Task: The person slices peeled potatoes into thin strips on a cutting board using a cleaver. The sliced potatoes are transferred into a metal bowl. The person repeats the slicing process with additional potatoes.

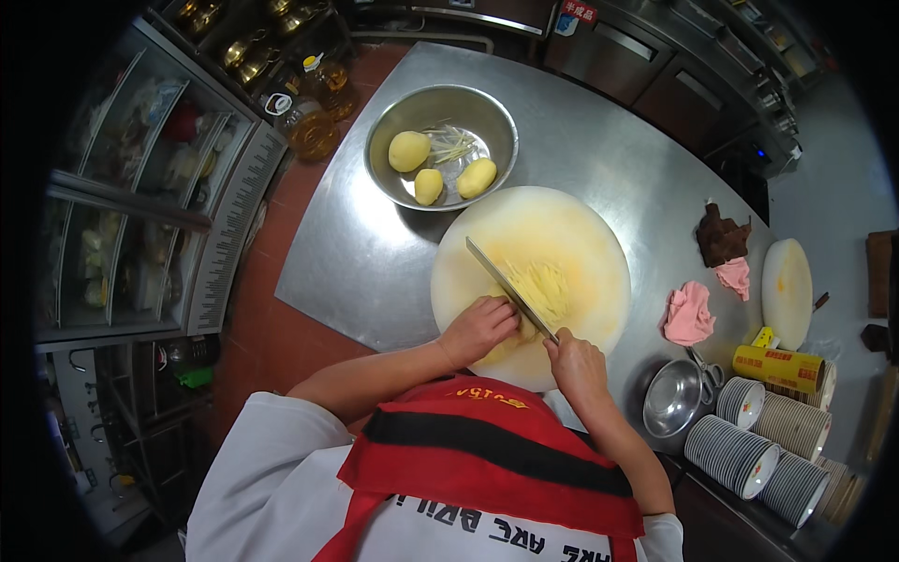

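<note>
My right hand (577, 365) grips the handle of a cleaver (500, 279), whose blade stands on edge over a round white cutting board (463, 246). Fingers curled, my left hand (484, 327) presses against the near side of the blade, on pale yellow potato slices (516, 345) mostly hidden beneath it. On the blade's far side lies a heap of thin potato shreds (544, 288). Beyond the board, a steel bowl (441, 98) holds three peeled potatoes (409, 151) and some loose shreds (453, 144).
The board rests on a steel table (337, 260). To the right are pink cloths (690, 312), a dark cloth (722, 235), a steel ladle (672, 398), a yellow roll box (778, 368), and stacked plates (730, 456). A second cutting board (786, 295) leans there. Oil jugs (309, 130) stand left.
</note>
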### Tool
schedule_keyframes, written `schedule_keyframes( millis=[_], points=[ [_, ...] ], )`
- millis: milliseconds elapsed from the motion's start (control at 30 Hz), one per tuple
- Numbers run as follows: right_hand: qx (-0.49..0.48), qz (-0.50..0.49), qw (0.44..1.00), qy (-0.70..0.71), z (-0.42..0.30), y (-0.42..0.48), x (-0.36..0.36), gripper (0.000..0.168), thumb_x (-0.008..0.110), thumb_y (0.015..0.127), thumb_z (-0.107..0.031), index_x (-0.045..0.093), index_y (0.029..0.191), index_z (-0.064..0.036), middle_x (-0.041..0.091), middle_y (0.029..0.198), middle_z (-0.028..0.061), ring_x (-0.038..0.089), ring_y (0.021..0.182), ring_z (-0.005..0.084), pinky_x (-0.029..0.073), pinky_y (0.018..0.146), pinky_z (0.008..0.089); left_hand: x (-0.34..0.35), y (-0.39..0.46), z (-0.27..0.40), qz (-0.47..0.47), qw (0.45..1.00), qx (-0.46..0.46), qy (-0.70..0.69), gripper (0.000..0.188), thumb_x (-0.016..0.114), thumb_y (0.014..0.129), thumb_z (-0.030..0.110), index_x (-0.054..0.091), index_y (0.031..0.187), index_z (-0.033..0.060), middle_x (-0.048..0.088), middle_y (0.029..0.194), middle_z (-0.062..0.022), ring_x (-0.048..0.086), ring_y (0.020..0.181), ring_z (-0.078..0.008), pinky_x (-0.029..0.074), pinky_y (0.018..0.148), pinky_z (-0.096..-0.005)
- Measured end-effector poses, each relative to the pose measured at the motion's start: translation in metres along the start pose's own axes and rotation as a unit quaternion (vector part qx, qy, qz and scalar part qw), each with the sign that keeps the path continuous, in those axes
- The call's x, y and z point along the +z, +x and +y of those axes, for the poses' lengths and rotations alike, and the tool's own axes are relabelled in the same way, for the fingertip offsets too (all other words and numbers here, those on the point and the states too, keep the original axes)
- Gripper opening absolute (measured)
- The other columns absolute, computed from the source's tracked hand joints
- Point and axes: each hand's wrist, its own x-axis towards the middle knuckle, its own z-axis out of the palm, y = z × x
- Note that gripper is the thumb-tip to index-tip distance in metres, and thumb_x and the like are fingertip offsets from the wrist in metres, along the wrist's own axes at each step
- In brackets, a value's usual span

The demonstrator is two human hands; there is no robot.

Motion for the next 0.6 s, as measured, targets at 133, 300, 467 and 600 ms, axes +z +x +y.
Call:
schedule_keyframes(
  millis=[133,300,467,600],
  points=[
    [0.003,-0.003,1.0,-0.009,-0.009,-0.002,-0.013,0.027,0.06,0.091,-0.028,0.055,0.08,-0.003,0.063,0.062,0.0203,0.065,0.059,0.0378,0.051,0.055,0.0471,-0.001,-0.007,0.003,-0.003,1.0,-0.02,0.012,0.022,0.06,0.078,0.012,0.06,0.098,0.0035,0.059,0.103,-0.0108,0.056,0.101,-0.0285,0.048,0.084,-0.0371],
    [-0.014,-0.006,1.0,-0.003,-0.026,-0.011,-0.038,0.025,0.059,0.092,-0.025,0.054,0.082,-0.003,0.063,0.062,0.0192,0.065,0.058,0.0366,0.052,0.053,0.0463,0.002,-0.009,0.001,-0.005,1.0,-0.015,0.018,0.024,0.057,0.078,0.01,0.06,0.1,0.0026,0.06,0.107,-0.0121,0.056,0.104,-0.0299,0.048,0.088,-0.0379],
    [-0.021,-0.012,1.0,-0.003,-0.028,-0.012,-0.038,0.024,0.057,0.094,-0.024,0.053,0.083,-0.003,0.063,0.062,0.0185,0.066,0.058,0.036,0.052,0.053,0.0459,0.001,-0.011,0.001,-0.02,1.0,-0.02,0.012,0.023,0.057,0.078,0.01,0.06,0.099,0.0017,0.06,0.107,-0.0129,0.057,0.105,-0.0304,0.048,0.087,-0.0379],
    [-0.004,-0.029,1.0,0.001,-0.018,-0.011,-0.017,0.025,0.056,0.094,-0.024,0.053,0.082,-0.003,0.064,0.062,0.019,0.066,0.059,0.0367,0.052,0.054,0.0466,0.004,-0.01,-0.001,-0.009,1.0,-0.013,0.006,0.022,0.057,0.078,0.009,0.06,0.098,0.0017,0.06,0.106,-0.0127,0.057,0.104,-0.0299,0.048,0.087,-0.0376]
  ],
)
